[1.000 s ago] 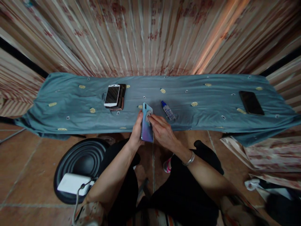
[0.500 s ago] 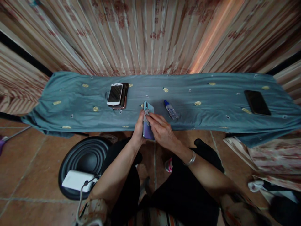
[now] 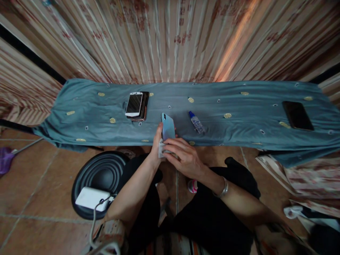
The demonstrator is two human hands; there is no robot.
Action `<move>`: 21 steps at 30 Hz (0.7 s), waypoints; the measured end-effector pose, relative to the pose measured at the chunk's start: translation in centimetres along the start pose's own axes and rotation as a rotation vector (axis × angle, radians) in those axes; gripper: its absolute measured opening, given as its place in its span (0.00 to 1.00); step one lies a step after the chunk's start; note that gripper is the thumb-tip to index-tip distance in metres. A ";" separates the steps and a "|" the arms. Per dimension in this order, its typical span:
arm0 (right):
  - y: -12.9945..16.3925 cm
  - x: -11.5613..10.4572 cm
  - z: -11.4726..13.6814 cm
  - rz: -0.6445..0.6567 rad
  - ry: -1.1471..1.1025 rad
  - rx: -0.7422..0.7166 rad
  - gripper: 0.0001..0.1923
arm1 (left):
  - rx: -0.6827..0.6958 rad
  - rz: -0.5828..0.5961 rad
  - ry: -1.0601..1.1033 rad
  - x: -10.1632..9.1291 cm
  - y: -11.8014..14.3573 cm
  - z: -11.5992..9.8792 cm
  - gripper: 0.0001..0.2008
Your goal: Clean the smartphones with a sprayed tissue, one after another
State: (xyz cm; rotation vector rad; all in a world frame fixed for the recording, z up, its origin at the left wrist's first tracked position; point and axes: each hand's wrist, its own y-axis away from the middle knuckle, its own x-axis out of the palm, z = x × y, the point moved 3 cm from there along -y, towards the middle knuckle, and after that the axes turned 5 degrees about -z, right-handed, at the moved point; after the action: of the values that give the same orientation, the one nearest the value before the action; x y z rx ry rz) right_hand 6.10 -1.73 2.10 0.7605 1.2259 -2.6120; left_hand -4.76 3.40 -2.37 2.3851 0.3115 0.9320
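A light blue smartphone (image 3: 168,126) is held back side up over the near edge of the cloth-covered table, its camera at the far left corner. My left hand (image 3: 156,148) is closed around its left side, with fingertips showing at the right edge. My right hand (image 3: 184,156) presses a small pale grey cloth (image 3: 161,148) against the phone's lower end, which the fingers and cloth hide. Just right of the phone lies a clear bottle (image 3: 196,123) with a blue cap.
A white phone (image 3: 134,105) tops a small stack of phones at left. A black phone (image 3: 298,115) lies far right on the blue-green tablecloth (image 3: 255,120). Below on the floor, a white power bank (image 3: 91,198) with a cable rests on a black round basin (image 3: 79,179).
My right hand has slid the cloth from the upper part of the phone's back down to its lower end. The whole view has shifted slightly.
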 end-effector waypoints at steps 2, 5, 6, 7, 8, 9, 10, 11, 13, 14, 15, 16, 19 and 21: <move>0.0 0.1 -0.1 0.006 0.025 0.008 0.11 | -0.049 -0.058 -0.001 0.1 0.1 0.1 0.23; 0.4 0.4 -0.4 0.027 0.042 0.020 0.12 | -0.030 -0.084 0.011 0.5 0.3 -0.1 0.22; 0.5 0.5 -0.5 0.025 0.043 0.017 0.13 | -0.013 -0.080 0.009 0.5 0.3 -0.2 0.22; 0.7 0.5 -0.6 0.021 0.041 0.013 0.13 | 0.005 -0.078 0.004 0.5 0.3 -0.3 0.22; 0.8 0.5 -0.7 0.016 0.040 0.009 0.13 | 0.021 -0.079 -0.001 0.5 0.3 -0.4 0.22; 0.9 0.5 -0.7 0.013 0.039 0.007 0.14 | 0.032 -0.083 -0.005 0.5 0.3 -0.5 0.23; 1.1 0.5 -0.8 0.009 0.039 0.007 0.14 | 0.037 -0.088 -0.008 0.5 0.3 -0.6 0.24; 1.2 0.5 -0.9 0.010 0.042 0.008 0.14 | 0.038 -0.092 -0.008 0.5 0.4 -0.7 0.25; 1.4 0.5 -1.1 0.021 0.059 0.016 0.14 | 0.037 -0.103 0.002 0.5 0.4 -1.0 0.26; 1.4 0.5 -1.2 0.025 0.068 0.019 0.13 | 0.038 -0.110 0.012 0.5 0.4 -1.2 0.26; 1.5 0.5 -1.4 0.028 0.076 0.023 0.13 | 0.043 -0.118 0.027 0.5 0.4 -1.3 0.26; 1.6 0.5 -1.6 0.029 0.080 0.027 0.12 | 0.051 -0.124 0.042 0.5 0.3 -1.5 0.26; 1.9 0.3 -2.3 0.022 0.062 0.085 0.11 | 0.093 -0.110 0.082 0.4 0.1 -1.9 0.25; 2.2 0.2 -2.9 0.012 0.014 0.177 0.11 | 0.110 -0.097 0.098 0.3 0.0 -2.2 0.24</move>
State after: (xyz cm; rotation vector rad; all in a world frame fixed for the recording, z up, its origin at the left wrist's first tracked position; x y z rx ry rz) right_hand 7.80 -0.94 -1.07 0.8144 0.9993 -2.7361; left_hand -6.02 4.43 -0.94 2.4034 0.5236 1.0117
